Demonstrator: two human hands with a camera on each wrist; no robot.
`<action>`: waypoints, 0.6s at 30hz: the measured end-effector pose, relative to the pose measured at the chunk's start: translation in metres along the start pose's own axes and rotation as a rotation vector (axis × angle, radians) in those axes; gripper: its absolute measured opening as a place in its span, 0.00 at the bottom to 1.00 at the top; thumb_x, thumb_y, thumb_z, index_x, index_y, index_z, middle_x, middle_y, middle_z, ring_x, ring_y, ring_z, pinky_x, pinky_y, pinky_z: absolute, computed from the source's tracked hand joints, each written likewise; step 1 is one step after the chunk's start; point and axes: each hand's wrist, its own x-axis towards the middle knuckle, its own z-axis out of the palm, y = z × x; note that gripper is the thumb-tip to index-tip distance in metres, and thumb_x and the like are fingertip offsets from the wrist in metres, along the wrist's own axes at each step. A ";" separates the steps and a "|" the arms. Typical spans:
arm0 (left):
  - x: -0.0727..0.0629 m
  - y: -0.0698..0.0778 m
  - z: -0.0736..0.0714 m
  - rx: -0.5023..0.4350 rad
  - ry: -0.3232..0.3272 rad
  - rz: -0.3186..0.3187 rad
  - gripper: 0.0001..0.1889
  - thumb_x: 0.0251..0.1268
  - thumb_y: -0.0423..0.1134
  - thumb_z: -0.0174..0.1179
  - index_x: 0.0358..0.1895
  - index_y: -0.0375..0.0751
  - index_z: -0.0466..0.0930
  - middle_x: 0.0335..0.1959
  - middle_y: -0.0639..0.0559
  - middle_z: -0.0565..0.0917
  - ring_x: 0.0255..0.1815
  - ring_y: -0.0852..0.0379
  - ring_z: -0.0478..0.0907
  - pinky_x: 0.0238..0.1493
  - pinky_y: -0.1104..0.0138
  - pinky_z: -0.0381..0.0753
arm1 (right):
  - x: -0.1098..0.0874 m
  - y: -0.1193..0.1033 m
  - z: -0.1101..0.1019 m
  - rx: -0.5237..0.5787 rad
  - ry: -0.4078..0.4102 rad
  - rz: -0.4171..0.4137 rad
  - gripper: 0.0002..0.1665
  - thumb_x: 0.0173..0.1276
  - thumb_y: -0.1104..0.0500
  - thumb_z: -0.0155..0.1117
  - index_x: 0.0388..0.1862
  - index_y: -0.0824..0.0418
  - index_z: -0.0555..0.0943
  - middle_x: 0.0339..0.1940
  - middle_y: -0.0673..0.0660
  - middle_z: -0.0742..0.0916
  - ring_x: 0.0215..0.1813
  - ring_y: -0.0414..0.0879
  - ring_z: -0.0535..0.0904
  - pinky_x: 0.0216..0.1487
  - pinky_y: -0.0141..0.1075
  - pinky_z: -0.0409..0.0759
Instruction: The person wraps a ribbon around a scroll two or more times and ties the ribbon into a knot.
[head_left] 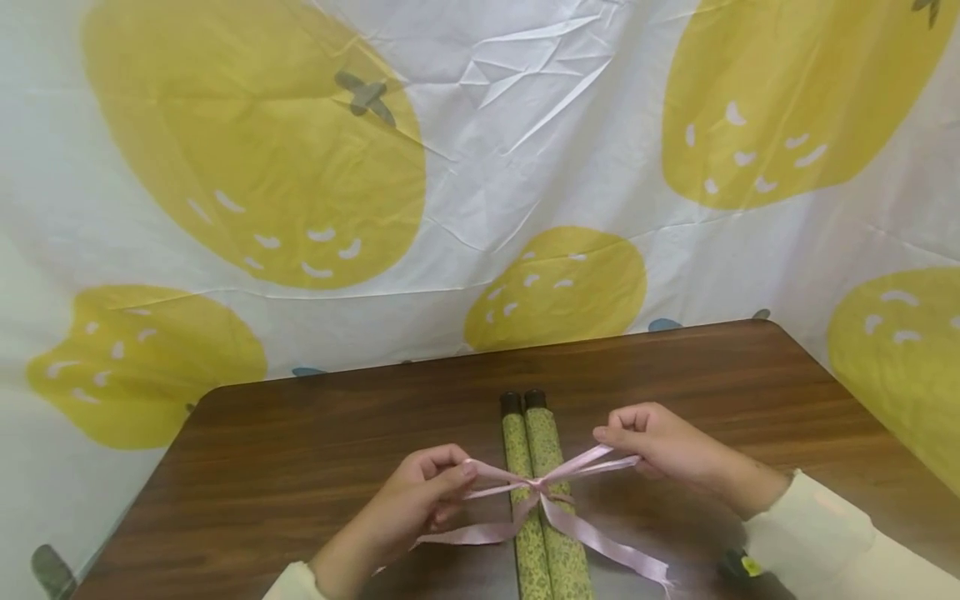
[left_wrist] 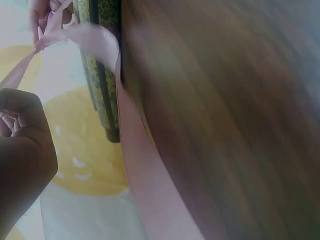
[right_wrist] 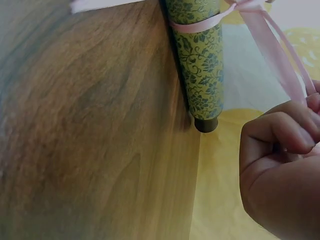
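Two scrolls (head_left: 547,442), covered in green-gold floral cloth with dark end knobs, lie side by side on the table. A pink ribbon (head_left: 538,483) wraps round both and is knotted in a bow on top. To the left of the scrolls, my left hand (head_left: 420,500) pinches one loop of the bow between thumb and fingers. On the other side my right hand (head_left: 663,442) pinches the opposite loop, and both loops are stretched outward. Two loose ribbon tails hang toward me; the right one has a frayed end. The floral pattern (right_wrist: 200,75) shows closely in the right wrist view.
The brown wood-grain table (head_left: 315,433) has rounded far corners. Behind it hangs a white cloth (head_left: 510,167) printed with yellow lemons. A small dark thing with a yellow spot (head_left: 751,567) lies by the right sleeve.
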 end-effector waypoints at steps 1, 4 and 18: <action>0.000 0.000 -0.001 0.010 0.001 -0.010 0.06 0.75 0.38 0.54 0.35 0.46 0.77 0.20 0.63 0.71 0.16 0.70 0.63 0.19 0.77 0.63 | -0.001 0.000 0.000 -0.014 0.006 0.006 0.22 0.75 0.50 0.60 0.22 0.57 0.68 0.13 0.42 0.66 0.14 0.35 0.56 0.17 0.26 0.56; -0.001 0.002 -0.003 0.070 0.019 -0.052 0.07 0.74 0.39 0.55 0.36 0.42 0.76 0.19 0.62 0.70 0.17 0.69 0.63 0.20 0.76 0.64 | -0.002 0.001 -0.001 -0.066 0.027 0.009 0.21 0.73 0.50 0.62 0.22 0.56 0.70 0.11 0.42 0.65 0.14 0.35 0.56 0.17 0.27 0.56; -0.005 -0.001 -0.022 0.539 0.140 -0.098 0.16 0.67 0.44 0.63 0.32 0.31 0.80 0.19 0.58 0.72 0.25 0.64 0.68 0.27 0.72 0.69 | -0.011 0.010 0.003 -0.291 0.149 -0.009 0.32 0.67 0.50 0.68 0.19 0.70 0.63 0.12 0.43 0.64 0.16 0.36 0.57 0.18 0.27 0.56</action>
